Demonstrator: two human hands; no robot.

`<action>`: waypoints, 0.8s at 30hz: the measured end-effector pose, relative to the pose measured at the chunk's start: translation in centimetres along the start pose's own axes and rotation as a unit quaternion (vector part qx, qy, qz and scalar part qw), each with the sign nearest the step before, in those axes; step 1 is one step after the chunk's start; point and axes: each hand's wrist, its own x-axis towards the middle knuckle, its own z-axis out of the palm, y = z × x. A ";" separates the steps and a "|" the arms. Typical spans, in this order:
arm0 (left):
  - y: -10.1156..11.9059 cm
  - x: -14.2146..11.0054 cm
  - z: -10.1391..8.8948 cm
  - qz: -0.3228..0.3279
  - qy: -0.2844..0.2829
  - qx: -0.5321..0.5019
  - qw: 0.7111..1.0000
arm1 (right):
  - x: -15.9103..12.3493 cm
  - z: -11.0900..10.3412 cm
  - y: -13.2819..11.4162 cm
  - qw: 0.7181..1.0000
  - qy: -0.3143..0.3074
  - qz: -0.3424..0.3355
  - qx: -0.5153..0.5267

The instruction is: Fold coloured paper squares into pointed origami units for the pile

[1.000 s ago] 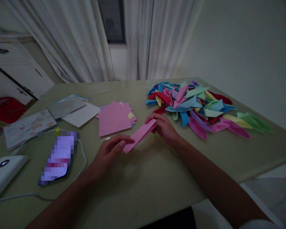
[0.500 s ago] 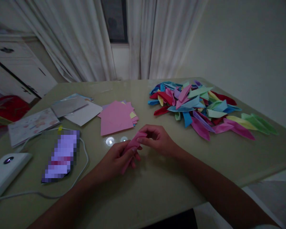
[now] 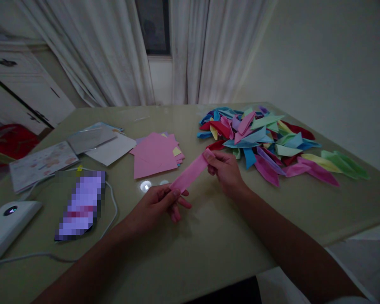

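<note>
A folded strip of pink paper (image 3: 190, 174) is stretched slantwise between my two hands, above the middle of the table. My left hand (image 3: 160, 202) pinches its lower left end between thumb and fingers, the other fingers spread below. At the upper right end, my right hand (image 3: 224, 171) grips the strip with the thumb on top. Just beyond my left hand lies a stack of square paper sheets (image 3: 155, 156), pink on top. A heap of folded coloured paper pieces (image 3: 262, 135) spreads on the table past my right hand.
To the left, a phone (image 3: 80, 207) with a blurred screen lies beside a white cable (image 3: 114, 198) and a white box-shaped device (image 3: 9, 223). Behind them are flat packets and a white sheet (image 3: 110, 150) on the table (image 3: 190, 253). Curtains (image 3: 190, 50) hang beyond the far edge.
My right hand has moved up and to the right, away from my left hand. The pink paper, earlier bunched between the fingers, now shows as a long straight strip.
</note>
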 end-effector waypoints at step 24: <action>-0.2 -0.1 -0.7 0.113 0.211 0.136 0.961 | 0.1 0.6 1.3 0.998 -0.045 0.030 -0.019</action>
